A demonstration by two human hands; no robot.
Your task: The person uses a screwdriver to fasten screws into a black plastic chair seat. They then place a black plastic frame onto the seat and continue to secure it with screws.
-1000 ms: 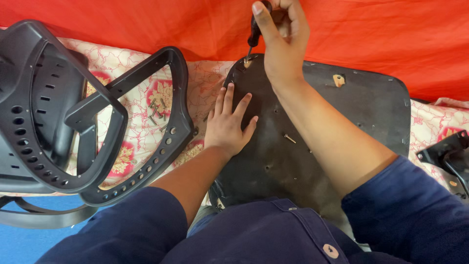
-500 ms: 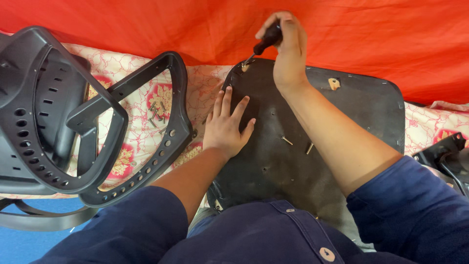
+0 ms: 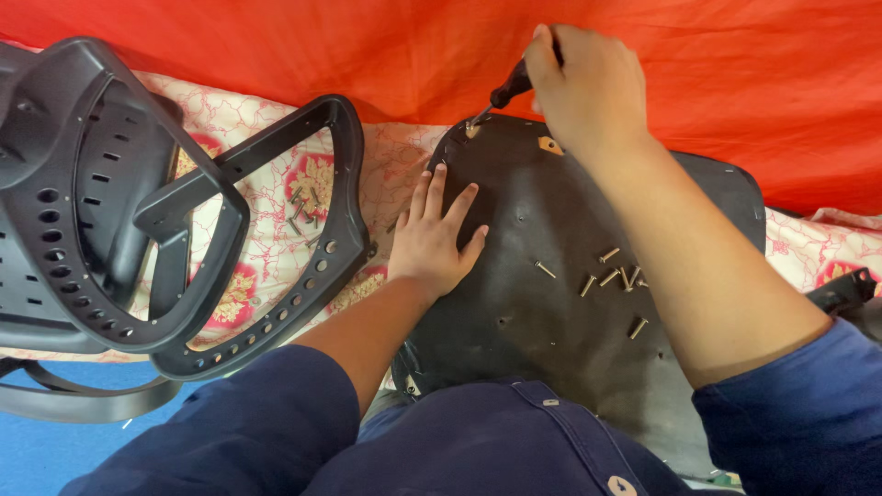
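A red cloth [image 3: 276, 46] hangs across the far side, and below it a floral sheet [image 3: 266, 193] covers the place where the parts lie. At the far left sits a black perforated chair backrest [image 3: 64, 211], with a black plastic frame [image 3: 303, 257] leaning against it; a few loose screws [image 3: 301, 209] lie on the sheet inside that frame. Right of the frame, the left hand [image 3: 436, 243] lies flat, fingers spread, pressing on the black chair seat underside [image 3: 542, 321] and holding nothing. More screws [image 3: 611, 276] are scattered on the seat near the right forearm. At the far right, the right hand [image 3: 583, 87] is wrapped tight around a screwdriver [image 3: 501, 95], its tip at the seat's far edge.
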